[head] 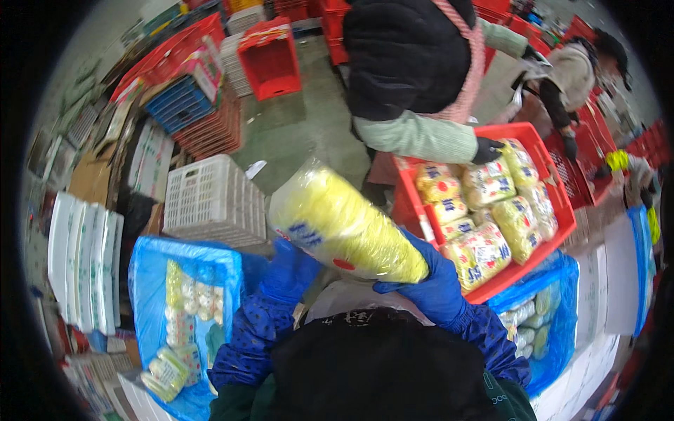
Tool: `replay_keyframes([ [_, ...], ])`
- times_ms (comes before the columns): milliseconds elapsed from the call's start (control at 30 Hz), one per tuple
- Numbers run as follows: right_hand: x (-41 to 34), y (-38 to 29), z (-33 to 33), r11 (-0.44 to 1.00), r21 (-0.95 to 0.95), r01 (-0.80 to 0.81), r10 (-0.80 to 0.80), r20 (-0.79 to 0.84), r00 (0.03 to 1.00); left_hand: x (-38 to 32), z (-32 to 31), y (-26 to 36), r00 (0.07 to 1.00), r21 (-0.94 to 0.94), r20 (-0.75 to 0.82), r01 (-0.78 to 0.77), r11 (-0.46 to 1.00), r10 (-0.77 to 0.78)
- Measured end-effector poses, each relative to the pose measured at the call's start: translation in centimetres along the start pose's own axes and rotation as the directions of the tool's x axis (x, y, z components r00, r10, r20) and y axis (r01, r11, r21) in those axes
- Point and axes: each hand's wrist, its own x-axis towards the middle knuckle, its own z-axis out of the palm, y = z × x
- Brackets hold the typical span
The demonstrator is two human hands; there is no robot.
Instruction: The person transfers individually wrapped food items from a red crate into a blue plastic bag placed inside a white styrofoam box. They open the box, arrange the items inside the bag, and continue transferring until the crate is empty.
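Observation:
A long clear plastic bag of yellow, cabbage-like vegetables [350, 226] slants across in front of my body, with printing on the film. My right hand [434, 284], in a blue glove, grips its lower right end. At the bag's near left edge is my left hand [292, 268], also blue-gloved and blurred; whether its fingers close on the film is unclear. A red plastic crate [558, 221], packed with similar bags [518, 223], stands to the right. On my left, a box lined with blue plastic film [150, 273] contains more bagged vegetables [168, 371].
Another blue-lined white foam box [566, 326] is at the right. White crates [210, 197] and foam lids [84, 263] stand left. A co-worker's black-gloved hand [487, 151] reaches into the red crate. An upright red crate [271, 63] is farther off; other people work at the upper right.

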Motion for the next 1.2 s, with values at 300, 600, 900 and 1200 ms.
replay_keyframes([
  [300,-4.4,4.2,-8.4,0.513,-0.784,0.348,-0.58,-0.018,0.814,5.1,7.5,-0.2,0.899,0.21,0.047,0.417,0.884,-0.435],
  [600,-10.0,7.2,-12.0,0.875,0.443,-0.196,0.299,-0.176,0.938,8.1,11.4,-4.7,0.778,0.53,0.456,0.152,0.834,-0.432],
  [900,-6.1,5.0,-17.2,0.966,0.224,0.127,0.042,-0.623,0.781,5.8,8.0,-4.3,0.956,0.666,0.025,0.203,0.718,-0.293],
  [1200,3.8,7.3,-23.2,0.301,-0.924,0.235,-0.433,0.087,0.897,1.9,6.4,-3.7,0.96,0.616,-0.22,0.274,0.739,-0.172],
])
